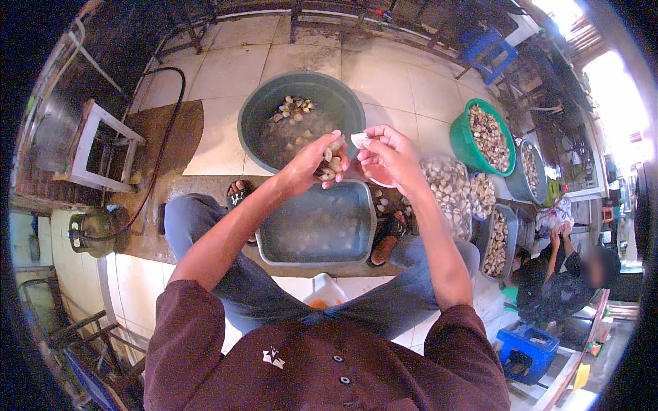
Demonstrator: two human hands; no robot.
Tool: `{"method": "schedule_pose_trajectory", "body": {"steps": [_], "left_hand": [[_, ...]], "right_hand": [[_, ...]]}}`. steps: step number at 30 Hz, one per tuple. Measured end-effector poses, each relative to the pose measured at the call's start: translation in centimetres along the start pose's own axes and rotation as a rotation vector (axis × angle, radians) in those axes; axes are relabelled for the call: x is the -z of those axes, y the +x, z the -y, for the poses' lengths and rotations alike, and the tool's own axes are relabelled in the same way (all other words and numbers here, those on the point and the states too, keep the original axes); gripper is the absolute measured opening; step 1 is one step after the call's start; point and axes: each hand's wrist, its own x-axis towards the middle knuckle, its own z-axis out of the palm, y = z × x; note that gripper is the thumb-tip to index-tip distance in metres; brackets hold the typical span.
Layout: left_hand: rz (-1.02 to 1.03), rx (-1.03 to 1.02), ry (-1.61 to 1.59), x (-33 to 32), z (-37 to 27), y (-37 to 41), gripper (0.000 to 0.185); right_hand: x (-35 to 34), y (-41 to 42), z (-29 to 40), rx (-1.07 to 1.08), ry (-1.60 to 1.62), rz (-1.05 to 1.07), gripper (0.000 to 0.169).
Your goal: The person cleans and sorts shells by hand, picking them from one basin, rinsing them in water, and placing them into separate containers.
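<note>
Several clams [330, 167] rest in my left hand [311, 162], its fingers curled around them, above the gap between two tubs. My right hand [388, 154] pinches one pale clam shell [360, 139] between thumb and fingers, just right of the left hand. Beyond them stands a round grey tub [252, 123] of cloudy water, with a heap of clams [293, 109] showing at its far side. Between my feet sits a rectangular grey basin [372, 221] of murky water, its contents blurred. Partly hidden by my right hand is a reddish bowl [378, 174].
Clams fill a clear bag [446, 192], a green basin [455, 131], a round grey tub [514, 180] and a grey crate [506, 257] on the right. Another person [550, 282] sits beyond these. At left are a gas cylinder [97, 231] with a hose and a white stool [97, 149].
</note>
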Motion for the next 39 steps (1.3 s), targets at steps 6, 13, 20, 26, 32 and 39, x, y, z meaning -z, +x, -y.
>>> {"method": "schedule_pose_trajectory", "body": {"steps": [6,13,20,26,32,39], "left_hand": [[-0.144,-0.169,0.130,0.2,0.7,-0.6,0.039],[-0.215,-0.137,-0.004,0.4,0.2,-0.9,0.036],[-0.081,-0.193,-0.019,0.4,0.4,-0.3,0.037],[-0.109,-0.165,-0.027,1.0,0.9,-0.4,0.048],[-0.062,-0.167,-0.095,0.8,0.4,-0.7,0.050],[-0.080,-0.178,-0.159,0.8,0.3,-0.6,0.047]], "right_hand": [[0.0,0.2,0.2,0.100,0.053,-0.022,0.026],[0.4,0.3,0.2,0.143,0.082,-0.019,0.027],[-0.5,0.0,-0.1,0.163,0.102,0.040,0.025],[0.6,0.4,0.3,0.195,-0.006,-0.037,0.023],[1.0,0.1,1.2,0.213,-0.024,-0.050,0.023],[-0.8,0.1,-0.4,0.252,-0.070,0.027,0.026]]}}
